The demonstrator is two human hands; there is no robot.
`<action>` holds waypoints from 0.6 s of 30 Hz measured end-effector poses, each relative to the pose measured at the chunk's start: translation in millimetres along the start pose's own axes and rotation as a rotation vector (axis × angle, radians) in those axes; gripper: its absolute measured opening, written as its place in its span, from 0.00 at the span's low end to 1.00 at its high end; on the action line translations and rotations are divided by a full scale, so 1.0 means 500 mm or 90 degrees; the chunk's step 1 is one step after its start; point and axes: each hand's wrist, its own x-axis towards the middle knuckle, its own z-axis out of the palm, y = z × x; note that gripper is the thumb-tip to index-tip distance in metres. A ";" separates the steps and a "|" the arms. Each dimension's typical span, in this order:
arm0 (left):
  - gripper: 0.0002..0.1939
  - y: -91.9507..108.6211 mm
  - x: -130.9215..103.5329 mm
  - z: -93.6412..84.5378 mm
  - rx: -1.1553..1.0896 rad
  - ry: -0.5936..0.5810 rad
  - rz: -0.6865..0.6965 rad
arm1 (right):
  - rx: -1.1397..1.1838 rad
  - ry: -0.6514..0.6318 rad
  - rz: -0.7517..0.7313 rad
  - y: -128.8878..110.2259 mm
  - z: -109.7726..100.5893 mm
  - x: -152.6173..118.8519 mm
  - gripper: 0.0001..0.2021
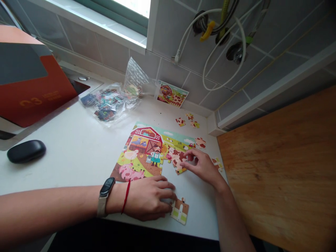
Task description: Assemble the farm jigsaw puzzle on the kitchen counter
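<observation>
A partly joined farm jigsaw puzzle (141, 145) lies on the white table, showing a barn, a farmer, pigs and a brown-and-white cow. My right hand (203, 167) is over its right side, thumb and index finger apart at the cow section (177, 155). Whether the fingertips touch that section I cannot tell. Palm down near the front edge rests my left hand (153, 197), fingers stretched out and loosely spread. Its fingertips reach the edge of a puzzle piece with a white fence (180, 211). Loose pieces lie beyond my right hand, among them a brown-spotted piece (200, 142).
Against the tiled wall leans a picture card (172, 93) of the farm scene. Clear plastic bags (110, 103) of puzzle pieces stand at the back. A black mouse (26, 151) and an orange box (34, 94) are left; a wooden panel (283, 161) borders the right.
</observation>
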 end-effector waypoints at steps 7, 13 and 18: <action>0.06 -0.001 0.002 -0.003 0.000 -0.018 -0.003 | -0.100 -0.064 0.029 -0.008 0.018 -0.008 0.26; 0.06 -0.003 0.002 -0.002 -0.008 -0.011 -0.004 | -0.108 -0.072 -0.004 -0.014 0.023 -0.012 0.22; 0.06 -0.003 0.000 0.001 -0.006 -0.008 -0.008 | -0.073 -0.114 -0.039 -0.020 0.018 -0.013 0.22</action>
